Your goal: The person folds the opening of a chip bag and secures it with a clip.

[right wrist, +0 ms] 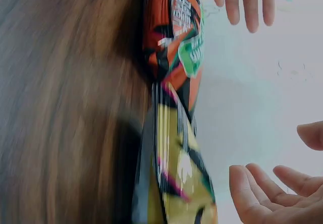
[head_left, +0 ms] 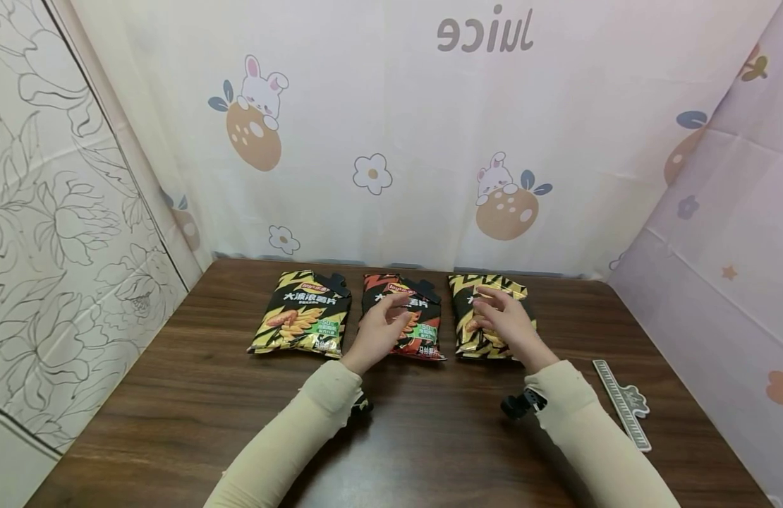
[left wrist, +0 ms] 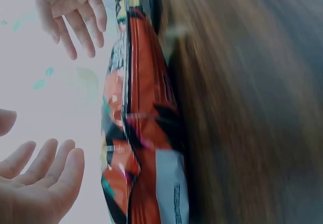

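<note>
Three chip bags lie in a row along the table's back: a yellow-and-black one (head_left: pixel 293 321), a red-and-black one (head_left: pixel 423 342) in the middle, and another yellow-and-black one (head_left: pixel 465 337) on the right. My left hand (head_left: pixel 377 333) hovers above the red bag with relaxed fingers and covers part of its front. Over the right yellow bag is my right hand (head_left: pixel 511 323), its fingers loosely bent. In both wrist views the hands stand apart from the bags and hold nothing. Black clips sit on the top corners of the left bag (head_left: pixel 333 283) and the red bag (head_left: pixel 422 289).
A pale ruler-like clip (head_left: pixel 623 406) lies on the brown wooden table (head_left: pixel 195 395) near its right side. Behind the bags hangs a printed curtain (head_left: pixel 417 212). A panel with flower line drawings (head_left: pixel 61 212) stands at the left. Dark wrist devices (head_left: pixel 521 403) hang under the sleeves.
</note>
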The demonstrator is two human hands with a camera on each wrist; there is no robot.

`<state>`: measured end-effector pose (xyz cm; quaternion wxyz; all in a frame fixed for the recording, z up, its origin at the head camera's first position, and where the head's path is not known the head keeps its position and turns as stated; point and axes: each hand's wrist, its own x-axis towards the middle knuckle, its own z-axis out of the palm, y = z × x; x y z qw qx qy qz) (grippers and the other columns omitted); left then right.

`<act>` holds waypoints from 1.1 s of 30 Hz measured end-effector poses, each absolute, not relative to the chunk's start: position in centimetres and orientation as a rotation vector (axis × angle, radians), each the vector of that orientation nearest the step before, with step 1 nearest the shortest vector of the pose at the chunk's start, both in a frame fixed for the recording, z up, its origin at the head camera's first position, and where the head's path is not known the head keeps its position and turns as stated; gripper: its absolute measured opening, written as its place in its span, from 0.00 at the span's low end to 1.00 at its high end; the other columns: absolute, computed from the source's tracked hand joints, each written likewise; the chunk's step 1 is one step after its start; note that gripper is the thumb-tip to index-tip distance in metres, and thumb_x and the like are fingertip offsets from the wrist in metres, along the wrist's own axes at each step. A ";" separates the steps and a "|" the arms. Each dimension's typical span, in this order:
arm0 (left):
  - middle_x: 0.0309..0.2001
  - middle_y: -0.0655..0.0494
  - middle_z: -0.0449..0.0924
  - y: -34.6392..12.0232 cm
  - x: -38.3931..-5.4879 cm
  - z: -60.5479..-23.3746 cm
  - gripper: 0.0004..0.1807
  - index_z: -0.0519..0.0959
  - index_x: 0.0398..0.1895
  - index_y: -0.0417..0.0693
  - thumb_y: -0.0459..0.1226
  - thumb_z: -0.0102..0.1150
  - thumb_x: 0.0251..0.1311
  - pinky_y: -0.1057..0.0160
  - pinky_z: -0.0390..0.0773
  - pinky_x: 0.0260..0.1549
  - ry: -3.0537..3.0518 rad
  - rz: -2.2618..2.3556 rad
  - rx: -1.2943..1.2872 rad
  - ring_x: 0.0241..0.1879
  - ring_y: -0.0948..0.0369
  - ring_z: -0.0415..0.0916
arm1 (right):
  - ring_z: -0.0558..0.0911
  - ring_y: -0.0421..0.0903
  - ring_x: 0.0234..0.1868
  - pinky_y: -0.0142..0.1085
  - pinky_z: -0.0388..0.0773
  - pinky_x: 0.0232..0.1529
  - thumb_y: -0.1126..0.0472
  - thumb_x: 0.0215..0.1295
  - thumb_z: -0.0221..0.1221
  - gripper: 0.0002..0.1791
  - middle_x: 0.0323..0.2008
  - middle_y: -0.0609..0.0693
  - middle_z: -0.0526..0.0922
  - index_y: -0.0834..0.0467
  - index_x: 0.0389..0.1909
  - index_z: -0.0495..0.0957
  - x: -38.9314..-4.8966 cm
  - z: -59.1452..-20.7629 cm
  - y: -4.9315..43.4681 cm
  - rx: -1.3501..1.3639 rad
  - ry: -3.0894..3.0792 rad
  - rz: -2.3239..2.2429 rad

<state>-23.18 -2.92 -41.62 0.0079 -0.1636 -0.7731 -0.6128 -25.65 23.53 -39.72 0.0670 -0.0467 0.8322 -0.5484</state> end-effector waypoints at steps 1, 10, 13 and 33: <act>0.67 0.44 0.69 -2.7 -23.1 -41.6 0.22 0.68 0.68 0.48 0.38 0.50 0.73 0.47 0.72 0.60 -2.415 -1.925 -0.517 0.61 0.50 0.72 | 0.75 0.62 0.62 0.46 0.77 0.58 0.48 0.75 0.50 0.34 0.67 0.66 0.66 0.57 0.76 0.54 -25.5 -39.7 23.9 -0.141 2.529 -1.643; 0.67 0.47 0.70 -0.4 -22.7 -41.7 0.22 0.69 0.68 0.49 0.38 0.51 0.72 0.48 0.70 0.63 -2.422 -1.976 -0.526 0.64 0.51 0.70 | 0.81 0.43 0.53 0.44 0.78 0.57 0.51 0.77 0.48 0.33 0.66 0.67 0.66 0.59 0.76 0.53 -24.7 -39.6 26.9 -0.135 2.635 -1.687; 0.67 0.48 0.70 0.5 -22.6 -41.7 0.23 0.69 0.68 0.49 0.39 0.51 0.72 0.48 0.70 0.63 -2.443 -2.005 -0.510 0.65 0.51 0.69 | 0.81 0.38 0.51 0.44 0.78 0.57 0.50 0.77 0.47 0.34 0.67 0.66 0.67 0.58 0.77 0.52 -24.6 -39.8 27.9 -0.109 2.689 -1.658; 0.75 0.49 0.58 5.7 -23.1 -42.9 0.33 0.58 0.75 0.52 0.48 0.53 0.71 0.46 0.64 0.67 -2.522 -2.156 -0.450 0.74 0.49 0.57 | 0.67 0.63 0.67 0.56 0.68 0.63 0.46 0.77 0.44 0.36 0.70 0.68 0.63 0.61 0.76 0.51 -25.6 -42.1 31.1 0.136 2.794 -1.549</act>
